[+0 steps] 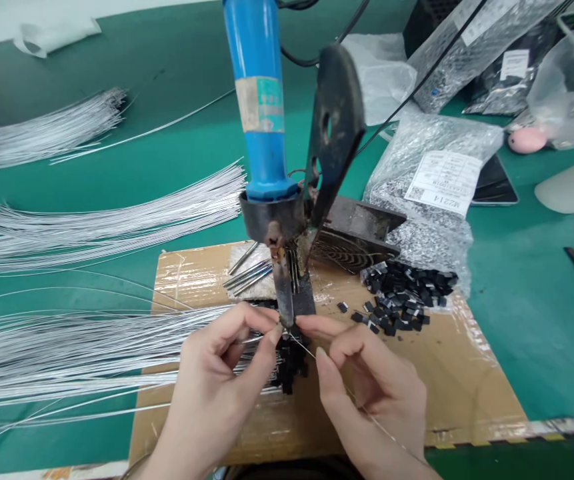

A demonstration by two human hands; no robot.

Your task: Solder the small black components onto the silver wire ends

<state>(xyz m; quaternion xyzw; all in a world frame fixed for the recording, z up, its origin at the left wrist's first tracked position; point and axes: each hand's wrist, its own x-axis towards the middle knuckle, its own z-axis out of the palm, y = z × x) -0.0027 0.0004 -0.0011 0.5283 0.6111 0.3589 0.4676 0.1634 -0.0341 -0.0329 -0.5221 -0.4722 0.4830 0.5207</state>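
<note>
A blue-handled soldering iron (pixel 261 100) is clamped tip-down in a dark metal stand (pixel 334 127). Just left of its tip, my left hand (pixel 229 360) is closed in a pinch; whatever small piece lies between the fingertips is mostly hidden. My right hand (pixel 371 387) is to the right of the tip, its fingers closed around a thin solder wire (pixel 303 346). That wire runs from the tip back across the palm toward the lower right. Below the tip, black connectors (pixel 291 370) are bunched at the ends of a bundle of grey wires (pixel 91 347).
Cardboard (pixel 457 387) covers the green table here. Loose black pieces (pixel 401 300) are heaped at right beside a labelled bubble-wrap bag (pixel 431 167). A small fan (pixel 357 243) stands behind the iron. More wire bundles (pixel 117 213) lie at left, and metal rods (pixel 251 277) behind my left hand.
</note>
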